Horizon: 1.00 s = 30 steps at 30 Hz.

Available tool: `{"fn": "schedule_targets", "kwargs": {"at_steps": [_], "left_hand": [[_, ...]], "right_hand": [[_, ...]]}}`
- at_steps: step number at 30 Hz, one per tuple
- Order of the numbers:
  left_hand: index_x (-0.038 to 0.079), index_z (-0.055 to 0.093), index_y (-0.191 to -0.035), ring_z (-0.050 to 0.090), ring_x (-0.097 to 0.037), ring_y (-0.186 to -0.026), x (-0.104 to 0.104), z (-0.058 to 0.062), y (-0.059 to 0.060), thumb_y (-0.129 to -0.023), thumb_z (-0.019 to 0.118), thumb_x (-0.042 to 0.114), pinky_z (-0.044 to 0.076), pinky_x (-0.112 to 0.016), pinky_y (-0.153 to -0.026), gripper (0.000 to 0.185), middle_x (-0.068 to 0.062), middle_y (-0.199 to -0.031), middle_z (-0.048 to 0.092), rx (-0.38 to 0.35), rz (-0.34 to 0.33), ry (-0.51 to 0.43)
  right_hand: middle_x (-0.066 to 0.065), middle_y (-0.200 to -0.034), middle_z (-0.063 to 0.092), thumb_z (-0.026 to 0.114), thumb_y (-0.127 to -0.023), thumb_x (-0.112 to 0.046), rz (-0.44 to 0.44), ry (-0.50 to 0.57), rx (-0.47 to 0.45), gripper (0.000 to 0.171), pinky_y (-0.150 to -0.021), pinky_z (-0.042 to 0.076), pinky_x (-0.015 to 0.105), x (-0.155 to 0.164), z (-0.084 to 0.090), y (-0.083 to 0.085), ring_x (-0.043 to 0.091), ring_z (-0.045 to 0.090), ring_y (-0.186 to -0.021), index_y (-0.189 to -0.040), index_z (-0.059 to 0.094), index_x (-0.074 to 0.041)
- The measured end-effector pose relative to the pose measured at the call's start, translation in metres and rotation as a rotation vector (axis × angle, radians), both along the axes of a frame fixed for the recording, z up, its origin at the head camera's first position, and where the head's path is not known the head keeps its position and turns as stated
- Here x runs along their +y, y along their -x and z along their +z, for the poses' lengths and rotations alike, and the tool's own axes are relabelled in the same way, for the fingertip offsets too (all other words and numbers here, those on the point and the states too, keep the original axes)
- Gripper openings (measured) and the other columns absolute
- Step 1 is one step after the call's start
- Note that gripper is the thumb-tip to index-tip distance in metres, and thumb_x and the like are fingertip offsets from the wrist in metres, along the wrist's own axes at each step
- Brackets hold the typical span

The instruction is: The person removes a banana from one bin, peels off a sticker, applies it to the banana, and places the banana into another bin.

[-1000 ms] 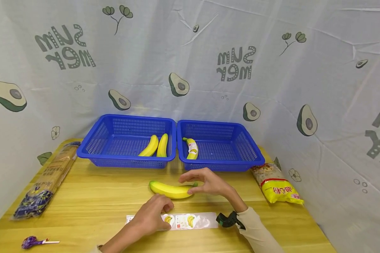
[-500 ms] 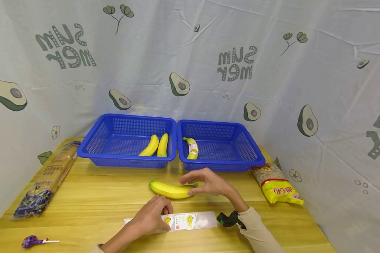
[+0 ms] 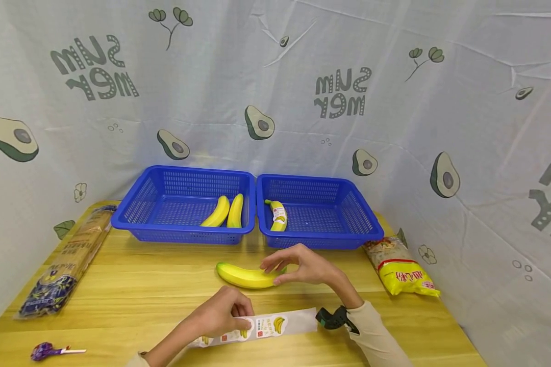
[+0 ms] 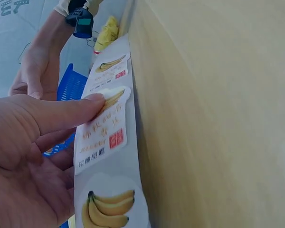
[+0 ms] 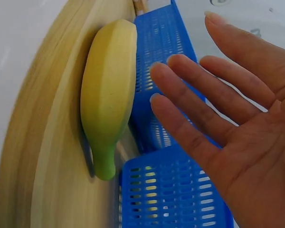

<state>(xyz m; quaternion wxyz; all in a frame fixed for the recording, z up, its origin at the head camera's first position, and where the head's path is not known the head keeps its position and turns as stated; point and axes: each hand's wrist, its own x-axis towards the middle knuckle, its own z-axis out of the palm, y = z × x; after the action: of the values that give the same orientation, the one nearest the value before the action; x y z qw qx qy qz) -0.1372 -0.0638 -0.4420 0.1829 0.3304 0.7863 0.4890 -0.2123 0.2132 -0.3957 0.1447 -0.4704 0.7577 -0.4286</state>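
Note:
A yellow banana with a green stem lies on the wooden table in front of two blue baskets; the right wrist view also shows the banana. My right hand hovers at its stem end, and in the right wrist view that hand has straight, spread fingers clear of the fruit. My left hand pinches a white sticker strip printed with bananas, lifting its left part off the table. In the left wrist view the thumb lies on one sticker of the strip.
The left blue basket holds two bananas; the right basket holds one labelled banana. A yellow noodle pack lies at the right, a long packet at the left, and a lollipop at the front left.
My left hand has taken hold of the sticker strip and raised its left end, so the strip now lies slanted. The right hand has stayed by the banana's stem.

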Motion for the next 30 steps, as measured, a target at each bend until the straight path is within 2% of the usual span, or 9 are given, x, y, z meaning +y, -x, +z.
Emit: {"fn": "schedule_targets", "kwargs": {"at_steps": [5,9,15,17,19,24,27,30], "left_hand": [[0.005,0.08,-0.082,0.059,0.0,-0.065,-0.002,0.003,0.001,-0.088,0.085,-0.005,0.055,-0.019,-0.061,0.013,0.007,-0.073,0.071,-0.019,0.002,-0.042],[0.001,0.08,-0.084,0.059,-0.001,-0.065,-0.006,0.007,0.004,-0.089,0.083,-0.005,0.054,-0.019,-0.061,0.009,0.005,-0.074,0.071,-0.04,-0.022,-0.039],[0.004,0.08,-0.084,0.057,-0.002,-0.068,-0.009,0.011,0.008,-0.093,0.081,-0.002,0.053,-0.019,-0.063,0.011,0.007,-0.076,0.07,-0.036,-0.047,-0.026],[0.005,0.079,-0.086,0.059,-0.003,-0.07,-0.01,0.012,0.008,-0.094,0.08,0.0,0.054,-0.021,-0.066,0.01,0.006,-0.078,0.07,-0.048,-0.049,-0.027],[0.005,0.079,-0.087,0.06,-0.004,-0.071,-0.011,0.015,0.009,-0.096,0.079,0.001,0.055,-0.022,-0.067,0.01,0.005,-0.079,0.07,-0.063,-0.049,-0.03],[0.005,0.078,-0.09,0.061,-0.006,-0.071,-0.015,0.024,0.015,-0.098,0.077,0.003,0.054,-0.022,-0.066,0.008,0.003,-0.08,0.071,-0.067,-0.047,-0.042],[0.003,0.077,-0.092,0.059,-0.007,-0.068,-0.016,0.029,0.018,-0.1,0.075,0.003,0.05,-0.021,-0.063,0.008,0.001,-0.082,0.072,-0.072,-0.052,-0.052],[0.002,0.076,-0.094,0.058,-0.009,-0.07,-0.015,0.031,0.019,-0.102,0.072,0.004,0.048,-0.021,-0.065,0.01,0.0,-0.084,0.071,-0.098,-0.045,-0.056]], "right_hand": [[0.022,-0.123,0.076,0.079,-0.098,-0.003,0.031,-0.018,0.042,0.039,-0.092,0.065,0.051,0.0,0.005,-0.003,0.035,0.077,-0.108,-0.134,0.068,0.008],[0.021,-0.124,0.076,0.078,-0.099,-0.003,0.086,-0.057,0.058,0.039,-0.092,0.066,0.048,-0.003,0.009,-0.006,0.033,0.077,-0.109,-0.134,0.068,0.008],[0.02,-0.127,0.076,0.08,-0.098,-0.005,0.161,-0.129,0.037,0.036,-0.095,0.065,0.045,-0.01,0.012,-0.011,0.034,0.075,-0.115,-0.131,0.071,0.006],[0.02,-0.127,0.076,0.081,-0.097,-0.006,0.178,-0.146,0.06,0.036,-0.096,0.065,0.041,-0.012,0.012,-0.013,0.033,0.074,-0.116,-0.13,0.071,0.005],[0.02,-0.127,0.075,0.082,-0.096,-0.006,0.184,-0.15,0.045,0.036,-0.096,0.064,0.039,-0.013,0.012,-0.015,0.034,0.073,-0.116,-0.129,0.071,0.005],[0.015,-0.122,0.077,0.085,-0.094,-0.007,0.179,-0.154,0.029,0.035,-0.095,0.064,0.035,-0.017,0.011,-0.017,0.022,0.074,-0.113,-0.126,0.072,0.0],[0.008,-0.116,0.078,0.086,-0.093,-0.011,0.166,-0.16,0.062,0.033,-0.094,0.063,0.031,-0.019,0.011,-0.018,0.01,0.073,-0.107,-0.123,0.073,-0.005],[0.006,-0.112,0.077,0.087,-0.093,-0.01,0.148,-0.156,0.044,0.032,-0.092,0.063,0.029,-0.021,0.011,-0.019,0.006,0.071,-0.101,-0.12,0.072,-0.006]]}}
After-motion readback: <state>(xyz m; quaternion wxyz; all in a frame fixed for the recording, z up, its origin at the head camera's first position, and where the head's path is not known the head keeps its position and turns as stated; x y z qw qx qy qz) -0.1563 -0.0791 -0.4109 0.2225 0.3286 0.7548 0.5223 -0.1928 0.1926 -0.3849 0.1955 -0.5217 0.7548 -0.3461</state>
